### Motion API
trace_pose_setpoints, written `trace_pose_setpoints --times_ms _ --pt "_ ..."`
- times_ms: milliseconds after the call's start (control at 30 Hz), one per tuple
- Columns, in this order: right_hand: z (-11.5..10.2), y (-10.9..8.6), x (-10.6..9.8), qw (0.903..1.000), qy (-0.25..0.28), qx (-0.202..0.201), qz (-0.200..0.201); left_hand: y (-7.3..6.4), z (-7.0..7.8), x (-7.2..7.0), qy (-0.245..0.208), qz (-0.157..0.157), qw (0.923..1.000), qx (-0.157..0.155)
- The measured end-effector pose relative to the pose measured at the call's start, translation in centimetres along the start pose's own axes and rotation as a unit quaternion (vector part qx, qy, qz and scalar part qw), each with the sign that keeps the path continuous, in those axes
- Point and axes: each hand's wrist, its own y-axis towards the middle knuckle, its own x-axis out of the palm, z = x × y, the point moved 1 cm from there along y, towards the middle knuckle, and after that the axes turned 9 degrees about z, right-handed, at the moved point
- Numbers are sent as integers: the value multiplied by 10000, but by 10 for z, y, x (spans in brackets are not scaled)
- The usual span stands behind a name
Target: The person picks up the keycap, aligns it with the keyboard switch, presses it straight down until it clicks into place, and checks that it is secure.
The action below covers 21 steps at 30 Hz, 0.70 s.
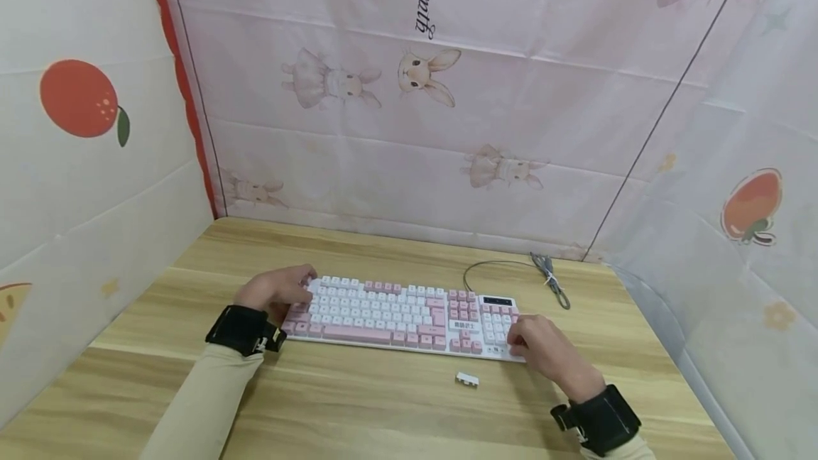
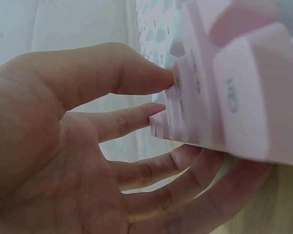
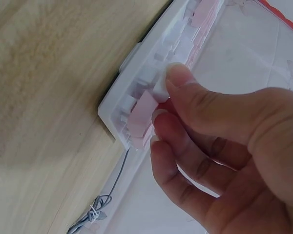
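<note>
A pink and white keyboard (image 1: 377,311) lies on the table. At its left end my left hand (image 1: 276,289) grips the edge; in the left wrist view the thumb (image 2: 146,78) rests on the pink keys beside the Ctrl key (image 2: 234,95), and the other fingers reach along and under the side. My right hand (image 1: 546,346) is at the number pad's front right corner. Its thumb and a partly hidden finger pinch a white keycap (image 3: 159,88) there, close beside a pink key (image 3: 142,113). A loose white keycap (image 1: 467,379), wider than most, lies in front of the keyboard.
Behind the keyboard lies its grey cable (image 1: 549,279), bundled with a white tie. The wooden table (image 1: 358,410) meets a rabbit-print cloth (image 1: 383,162) at the back, with fruit-print cloths hanging at the left and right.
</note>
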Motion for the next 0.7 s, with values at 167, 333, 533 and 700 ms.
trace_pose_setpoints --times_ms 167,333,533,700 --pt "0 1 -1 9999 13 -108 -33 -1 1 -2 31 -4 10000 33" --pt "0 3 0 9999 32 -76 -121 -2 -1 -2 180 -1 9997 133" --pt "1 2 0 9999 49 -128 -94 -1 -1 -1 187 4 9996 218" --pt "0 1 -1 9999 76 -99 -87 1 0 -1 231 27 9993 289"
